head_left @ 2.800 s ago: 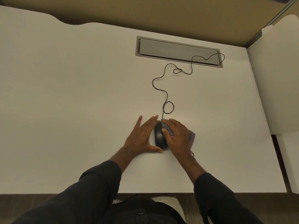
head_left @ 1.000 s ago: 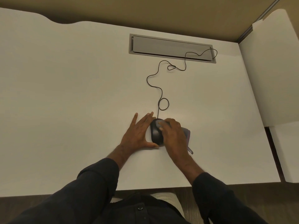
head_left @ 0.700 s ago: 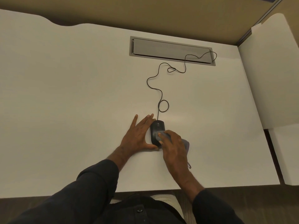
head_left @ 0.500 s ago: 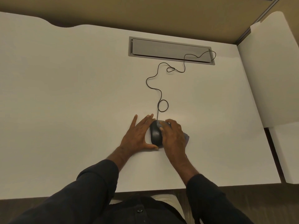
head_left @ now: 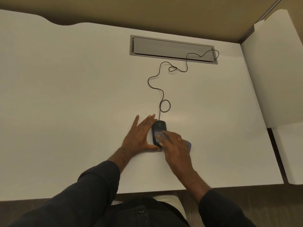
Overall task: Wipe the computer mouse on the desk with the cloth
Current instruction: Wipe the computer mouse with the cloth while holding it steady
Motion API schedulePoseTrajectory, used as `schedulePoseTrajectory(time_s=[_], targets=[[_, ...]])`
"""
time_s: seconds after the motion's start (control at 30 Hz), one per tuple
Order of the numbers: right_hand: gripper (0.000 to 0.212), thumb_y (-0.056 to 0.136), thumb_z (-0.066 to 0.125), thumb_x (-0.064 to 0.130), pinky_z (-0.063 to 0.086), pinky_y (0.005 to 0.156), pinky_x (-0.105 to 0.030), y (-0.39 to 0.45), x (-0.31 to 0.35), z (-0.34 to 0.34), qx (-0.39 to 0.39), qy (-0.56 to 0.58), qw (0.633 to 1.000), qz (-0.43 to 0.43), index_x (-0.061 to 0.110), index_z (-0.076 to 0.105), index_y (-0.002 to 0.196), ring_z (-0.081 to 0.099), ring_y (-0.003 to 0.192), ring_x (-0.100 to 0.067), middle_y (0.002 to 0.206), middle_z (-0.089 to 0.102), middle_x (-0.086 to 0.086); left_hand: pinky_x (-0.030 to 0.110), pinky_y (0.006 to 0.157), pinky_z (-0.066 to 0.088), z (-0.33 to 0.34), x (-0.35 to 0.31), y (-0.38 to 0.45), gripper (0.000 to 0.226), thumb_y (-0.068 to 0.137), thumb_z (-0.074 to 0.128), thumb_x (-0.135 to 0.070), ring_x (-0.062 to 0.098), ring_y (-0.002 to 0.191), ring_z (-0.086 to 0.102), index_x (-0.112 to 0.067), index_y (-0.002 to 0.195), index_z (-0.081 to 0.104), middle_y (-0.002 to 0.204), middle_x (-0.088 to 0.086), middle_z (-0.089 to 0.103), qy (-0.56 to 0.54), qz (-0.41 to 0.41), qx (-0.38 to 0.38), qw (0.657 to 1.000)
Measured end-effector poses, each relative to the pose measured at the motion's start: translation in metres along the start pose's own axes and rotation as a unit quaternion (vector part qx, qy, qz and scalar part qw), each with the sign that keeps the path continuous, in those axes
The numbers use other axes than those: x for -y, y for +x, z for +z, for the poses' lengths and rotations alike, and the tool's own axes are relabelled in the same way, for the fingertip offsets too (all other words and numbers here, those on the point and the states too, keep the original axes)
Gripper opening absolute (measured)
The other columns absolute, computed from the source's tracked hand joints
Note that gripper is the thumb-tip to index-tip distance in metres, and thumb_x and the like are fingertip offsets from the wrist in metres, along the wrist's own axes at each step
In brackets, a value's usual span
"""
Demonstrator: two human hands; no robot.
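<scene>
I see the mouse (head_left: 158, 129) lying on the white bench (head_left: 65, 95), near the bench's front edge. My left hand (head_left: 139, 136) lies flat on the bench against the mouse's left side, fingers straight and spread, thumb at the mouse's near end; it holds nothing. My right hand (head_left: 175, 148) is over the mouse's near right part, fingers bent onto the cloth (head_left: 187, 144), pressing it to the mouse. Only a grey-purple bit of the cloth shows to the right of the mouse, past the hand; the rest is hidden beneath it. The cord (head_left: 161, 94) runs from the mouse's far end in loose loops to the grey hatch (head_left: 172, 48) set in the bench beyond the mouse.
</scene>
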State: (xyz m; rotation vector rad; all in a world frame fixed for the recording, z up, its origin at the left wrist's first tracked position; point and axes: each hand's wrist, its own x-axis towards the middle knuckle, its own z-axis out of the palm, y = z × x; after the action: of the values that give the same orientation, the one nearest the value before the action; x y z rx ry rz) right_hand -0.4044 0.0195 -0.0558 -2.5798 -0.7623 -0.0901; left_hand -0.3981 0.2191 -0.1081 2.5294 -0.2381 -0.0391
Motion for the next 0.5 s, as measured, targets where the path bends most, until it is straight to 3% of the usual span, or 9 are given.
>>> schedulePoseTrajectory(time_s=[0.03,0.13,0.3,0.43,0.5], targets=[[0.043,0.073,0.084,0.005,0.044,0.104,-0.023,-0.005,-0.002,-0.001,0.004,0.024,1.0,0.013,0.003,0.071,0.114,0.069,0.106,-0.028,0.118,0.069,-0.014,0.055,0.126,0.007,0.0,0.0,0.0,0.125,0.065,0.052,-0.096,0.012,0.154,0.02,-0.017,0.159,0.023,0.167,0.0,0.023,-0.001,-0.001,0.0,1.0],[0.03,0.096,0.062,0.019,0.048,0.104,-0.036,-0.003,-0.002,-0.013,0.027,0.07,0.994,0.081,0.015,0.066,0.125,0.058,0.121,-0.019,0.129,0.064,-0.004,0.055,0.126,0.007,-0.001,0.001,0.001,0.125,0.066,0.057,-0.092,0.012,0.154,0.019,-0.016,0.159,0.022,0.167,0.0,0.022,0.009,0.002,0.007,1.0],[0.03,0.102,0.049,0.028,0.049,0.099,-0.035,0.041,-0.004,-0.018,-0.026,0.086,0.986,0.142,0.02,0.063,0.127,0.053,0.119,-0.018,0.128,0.061,-0.001,0.056,0.126,0.007,-0.001,0.002,0.001,0.125,0.066,0.054,-0.092,0.013,0.155,0.017,-0.014,0.159,0.021,0.167,0.001,0.021,0.019,0.001,0.018,1.0],[0.042,0.097,0.047,0.051,0.041,0.104,-0.04,0.062,0.001,-0.003,0.067,0.033,0.98,0.186,0.032,0.056,0.134,0.043,0.131,-0.018,0.143,0.049,0.002,0.055,0.126,0.006,0.0,0.002,0.001,0.128,0.067,0.054,-0.093,0.01,0.155,0.013,-0.013,0.16,0.018,0.168,-0.001,0.02,0.018,-0.001,0.017,1.0],[0.05,0.096,0.047,0.053,0.042,0.1,-0.04,0.063,0.004,0.003,0.111,-0.029,0.98,0.164,0.027,0.051,0.138,0.046,0.128,-0.023,0.142,0.05,-0.003,0.054,0.126,0.006,0.001,0.002,0.001,0.129,0.066,0.057,-0.092,0.01,0.155,0.014,-0.013,0.16,0.018,0.167,-0.001,0.021,0.018,-0.002,0.015,1.0]])
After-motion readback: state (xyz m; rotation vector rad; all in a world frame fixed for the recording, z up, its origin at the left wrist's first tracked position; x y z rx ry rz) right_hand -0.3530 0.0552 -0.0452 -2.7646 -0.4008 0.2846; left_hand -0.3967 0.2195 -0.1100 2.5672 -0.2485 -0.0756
